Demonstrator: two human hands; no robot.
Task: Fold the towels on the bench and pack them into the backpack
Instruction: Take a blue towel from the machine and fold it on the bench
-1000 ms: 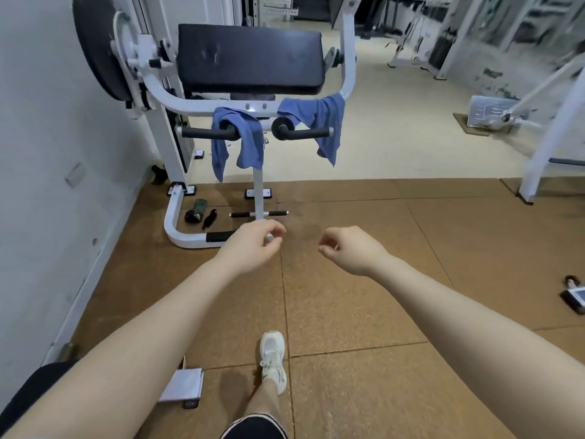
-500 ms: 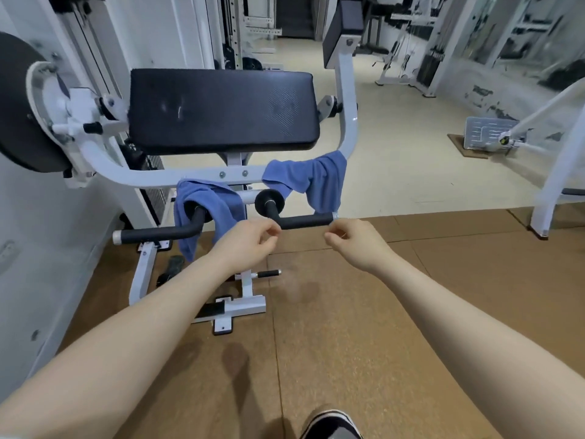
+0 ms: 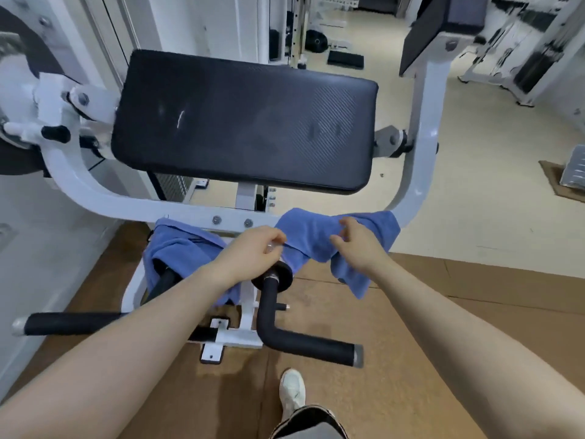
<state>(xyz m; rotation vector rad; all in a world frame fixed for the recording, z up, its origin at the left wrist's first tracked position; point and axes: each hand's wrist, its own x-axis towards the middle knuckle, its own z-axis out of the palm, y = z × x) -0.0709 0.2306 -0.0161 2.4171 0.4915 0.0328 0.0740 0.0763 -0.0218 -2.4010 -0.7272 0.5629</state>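
Hands meet at the right-hand blue terry towel (image 3: 316, 239), which is draped over the white steel tube frame (image 3: 126, 202) of the gym bench, just below the front edge of the black padded rectangular cushion (image 3: 247, 122). The left hand (image 3: 253, 251) has its fingers curled, with thumb and fingertips pinching the towel's left edge near the frame's 2 bolts. The right hand (image 3: 357, 245) sits on the middle of the same towel, thumb and index finger curled into the cloth and gathering a fold, while the other fingers are bent loosely above it. The towel's right end lies over the frame where the tube bends upward, and a loose corner hangs down below the right wrist. A second blue terry towel (image 3: 177, 248) is draped over the left side of the frame and hangs down behind the left forearm, touching the black foam-covered left handle (image 3: 72, 323). The black foam-covered right handle (image 3: 304, 340) bends out from a round black hub just under the left hand. A black round weight plate (image 3: 19, 90) is mounted at the far left of the bench. Below, a white sneaker (image 3: 292, 391) stands on the brown cork-textured floor mat (image 3: 443, 312), which borders a pale cream floor (image 3: 474, 185) further back. No backpack can be seen from the head camera.
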